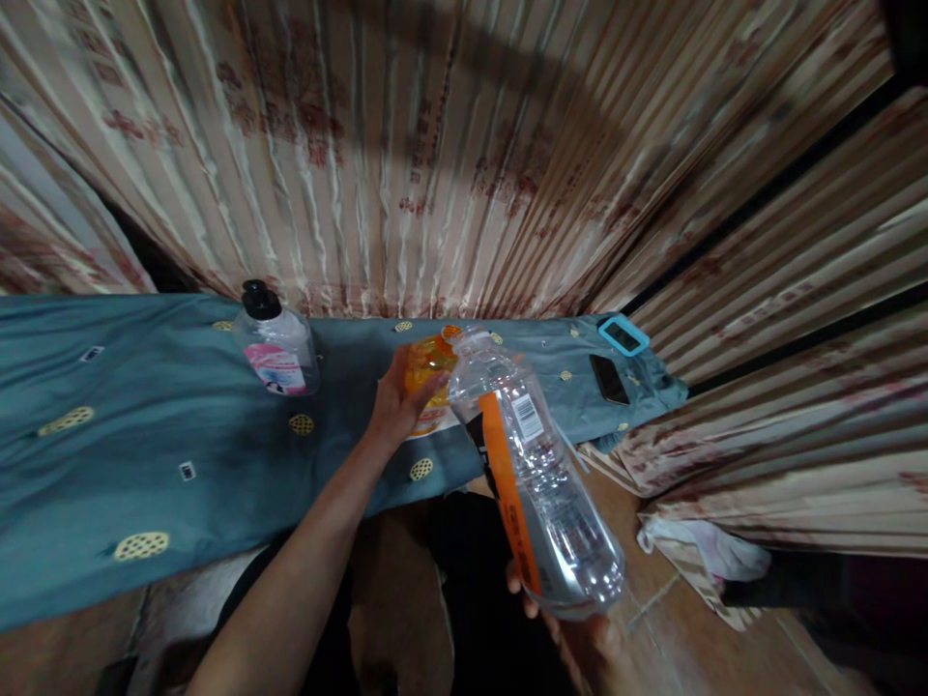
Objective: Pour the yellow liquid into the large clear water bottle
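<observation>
My left hand [397,391] is wrapped round an orange bottle [433,360] that stands on the blue-green cloth. In my right hand [572,628] is a large clear plastic bottle [540,464] with an orange and black label, gripped near its base. This bottle is tilted, its neck up and to the left, the mouth right at the top of the orange bottle. Whether the two mouths touch I cannot tell. Most of the right hand's fingers are hidden behind the clear bottle.
A clear pump bottle [279,343] with a black top and pink label stands on the cloth [239,464] to the left. A dark phone [610,379] and a blue-rimmed device [623,335] lie at the right end. Patterned curtains [406,164] hang behind.
</observation>
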A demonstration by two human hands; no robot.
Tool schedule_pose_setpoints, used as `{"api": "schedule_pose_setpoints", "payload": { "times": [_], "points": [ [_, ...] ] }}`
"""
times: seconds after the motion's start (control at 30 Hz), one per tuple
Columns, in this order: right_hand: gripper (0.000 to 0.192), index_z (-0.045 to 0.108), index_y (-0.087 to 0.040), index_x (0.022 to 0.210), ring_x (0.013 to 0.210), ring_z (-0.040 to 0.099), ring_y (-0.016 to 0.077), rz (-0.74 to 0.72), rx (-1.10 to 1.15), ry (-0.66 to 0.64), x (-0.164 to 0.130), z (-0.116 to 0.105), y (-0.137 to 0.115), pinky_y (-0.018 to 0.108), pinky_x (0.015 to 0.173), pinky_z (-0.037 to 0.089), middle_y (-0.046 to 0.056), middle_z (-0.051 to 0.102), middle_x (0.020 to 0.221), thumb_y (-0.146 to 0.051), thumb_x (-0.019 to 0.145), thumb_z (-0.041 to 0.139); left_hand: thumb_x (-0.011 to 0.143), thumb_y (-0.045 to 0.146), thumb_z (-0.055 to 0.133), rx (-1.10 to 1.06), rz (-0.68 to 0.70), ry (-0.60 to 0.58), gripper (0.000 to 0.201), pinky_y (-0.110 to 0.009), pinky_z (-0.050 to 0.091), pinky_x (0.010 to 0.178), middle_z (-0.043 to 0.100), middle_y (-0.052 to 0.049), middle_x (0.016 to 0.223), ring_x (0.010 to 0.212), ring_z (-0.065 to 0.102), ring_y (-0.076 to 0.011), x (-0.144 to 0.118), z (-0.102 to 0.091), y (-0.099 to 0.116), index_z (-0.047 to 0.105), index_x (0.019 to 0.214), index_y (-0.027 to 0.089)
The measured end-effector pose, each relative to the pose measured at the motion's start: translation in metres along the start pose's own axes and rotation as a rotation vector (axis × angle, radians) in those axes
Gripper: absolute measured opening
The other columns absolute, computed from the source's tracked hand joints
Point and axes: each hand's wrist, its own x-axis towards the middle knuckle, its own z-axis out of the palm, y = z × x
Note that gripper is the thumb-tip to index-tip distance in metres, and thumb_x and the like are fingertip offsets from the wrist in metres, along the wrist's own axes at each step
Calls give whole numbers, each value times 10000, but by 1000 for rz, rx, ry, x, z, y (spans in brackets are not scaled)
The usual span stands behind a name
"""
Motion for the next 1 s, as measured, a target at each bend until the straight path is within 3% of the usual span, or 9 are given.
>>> {"api": "schedule_pose_setpoints", "payload": {
  "times": [0.23, 1.0],
  "points": [
    [744, 763, -214, 1033, 676, 592, 176, -43, -114, -28, 2, -8, 2, 269, 677, 486, 71, 746, 824, -759, 536, 863, 648, 574, 814, -4, -8, 6, 554, -342, 530, 768, 710, -50, 957, 843, 676, -223, 0, 1, 1, 587, 1000, 211],
    [699, 775, -222, 1007, 706, 618, 179, -40, -58, -2, 0, -6, 4, 247, 667, 511, 69, 754, 819, -725, 536, 894, 671, 580, 820, 9, 16, 11, 543, -339, 570, 743, 723, -47, 959, 853, 706, -231, 1, -1, -7, 607, 1013, 216]
  ]
}}
